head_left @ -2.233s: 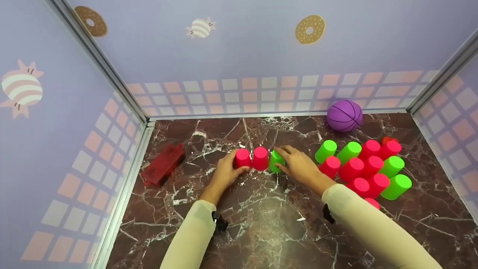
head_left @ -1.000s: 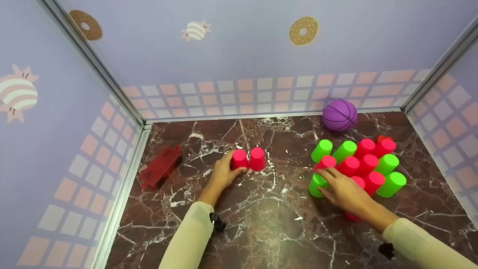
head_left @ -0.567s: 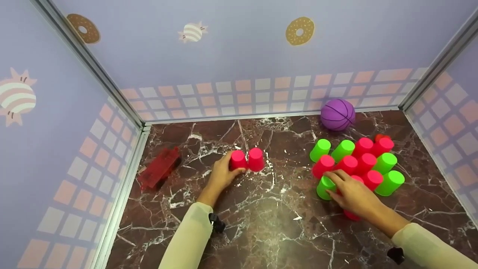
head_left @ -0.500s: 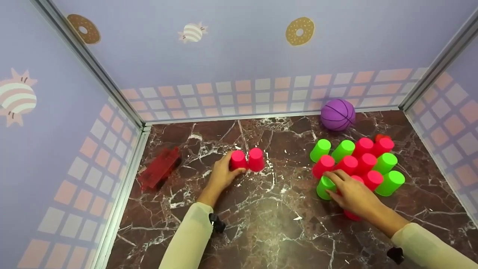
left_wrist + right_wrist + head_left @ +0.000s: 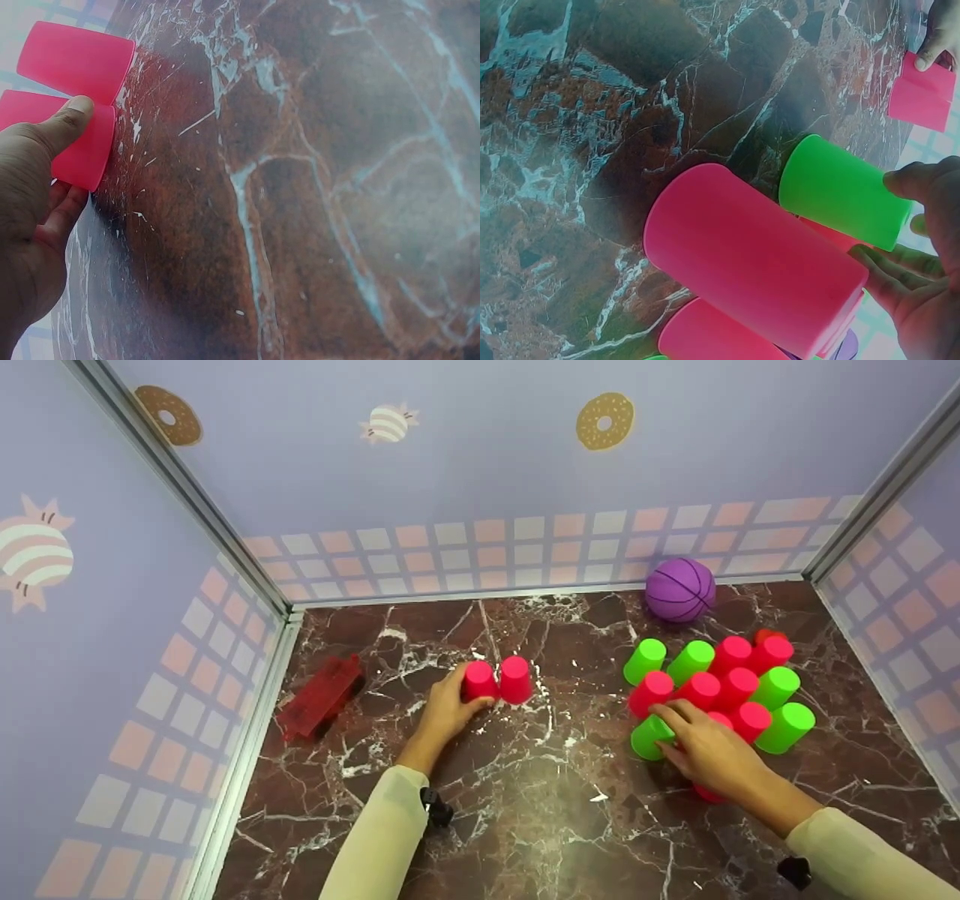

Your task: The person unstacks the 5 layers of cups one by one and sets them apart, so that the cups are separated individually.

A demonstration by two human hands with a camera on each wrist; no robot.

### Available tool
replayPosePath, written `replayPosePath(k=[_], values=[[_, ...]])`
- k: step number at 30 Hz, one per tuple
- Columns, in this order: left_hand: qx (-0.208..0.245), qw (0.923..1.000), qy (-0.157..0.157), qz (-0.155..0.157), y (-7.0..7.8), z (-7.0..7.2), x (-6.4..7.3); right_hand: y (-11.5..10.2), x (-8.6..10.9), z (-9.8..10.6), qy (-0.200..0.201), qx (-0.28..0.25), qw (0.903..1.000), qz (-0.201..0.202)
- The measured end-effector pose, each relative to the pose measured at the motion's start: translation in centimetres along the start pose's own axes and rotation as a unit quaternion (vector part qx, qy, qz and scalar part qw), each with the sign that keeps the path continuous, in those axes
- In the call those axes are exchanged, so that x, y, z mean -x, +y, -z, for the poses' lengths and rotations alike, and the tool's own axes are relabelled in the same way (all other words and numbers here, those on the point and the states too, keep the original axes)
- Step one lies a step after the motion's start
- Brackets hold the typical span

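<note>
Two upside-down pink cups stand side by side mid-table. My left hand (image 5: 445,709) grips the left pink cup (image 5: 480,681), thumb on its near side and fingers round the far side. The other pink cup (image 5: 515,681) stands close to its right, also seen in the left wrist view as a pink cup (image 5: 79,58). My right hand (image 5: 711,750) holds a green cup (image 5: 649,737) upside down by its upper part, at the near left corner of a cup cluster. In the right wrist view the thumb lies on this green cup (image 5: 840,191), beside a large pink cup (image 5: 750,259).
Several upturned pink cups (image 5: 699,691) and green cups (image 5: 786,727) form the cluster at right, partly behind my right hand. A purple ball (image 5: 680,589) rests by the back wall. At left lies a translucent red block (image 5: 322,697). Walls bound the marbled table (image 5: 555,825).
My right hand has carried the green cup from beside the two pink cups rightward to the cluster, lately shifting it slightly left. My left hand stays on its pink cup.
</note>
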State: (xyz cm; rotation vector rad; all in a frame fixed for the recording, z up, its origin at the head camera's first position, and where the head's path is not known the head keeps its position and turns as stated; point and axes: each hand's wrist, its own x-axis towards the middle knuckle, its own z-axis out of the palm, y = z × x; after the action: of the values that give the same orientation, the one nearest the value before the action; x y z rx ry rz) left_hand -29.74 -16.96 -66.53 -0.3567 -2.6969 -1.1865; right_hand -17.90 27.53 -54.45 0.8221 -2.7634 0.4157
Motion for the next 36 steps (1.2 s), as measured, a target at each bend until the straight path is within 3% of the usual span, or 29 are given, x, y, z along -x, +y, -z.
replayPosePath(k=[4, 7, 12, 17, 23, 31, 36], values=[[0.002, 1.0000, 0.002, -0.009, 1.2, 1.0, 0.4, -0.1, -0.3, 0.3, 0.006, 0.008, 0.9999, 0.004], [-0.003, 0.9999, 0.007, -0.015, 1.2, 1.1, 0.6, -0.3, -0.7, 0.5, 0.012, 0.019, 0.9997, 0.008], [-0.012, 0.9999, 0.000, -0.002, -0.8, -0.2, 0.0, -0.8, -2.2, 0.2, 0.014, 0.048, 0.9986, 0.016], [-0.020, 0.9997, -0.010, 0.005, -1.6, -0.7, -0.4, -1.9, -4.8, -0.1, 0.016, 0.060, 0.9976, 0.032], [-0.015, 0.9998, -0.011, 0.009, -0.7, -0.6, -0.2, -3.9, -8.6, -1.0, -0.012, 0.023, 0.9994, 0.025], [-0.033, 0.9994, -0.011, 0.008, -0.5, -0.6, -0.3, -6.4, -13.0, -3.7, -0.019, -0.045, 0.9985, 0.024], [-0.019, 0.9998, 0.000, 0.004, -0.2, -0.4, -0.2, -7.7, -15.5, -5.4, -0.038, -0.063, 0.9972, 0.017]])
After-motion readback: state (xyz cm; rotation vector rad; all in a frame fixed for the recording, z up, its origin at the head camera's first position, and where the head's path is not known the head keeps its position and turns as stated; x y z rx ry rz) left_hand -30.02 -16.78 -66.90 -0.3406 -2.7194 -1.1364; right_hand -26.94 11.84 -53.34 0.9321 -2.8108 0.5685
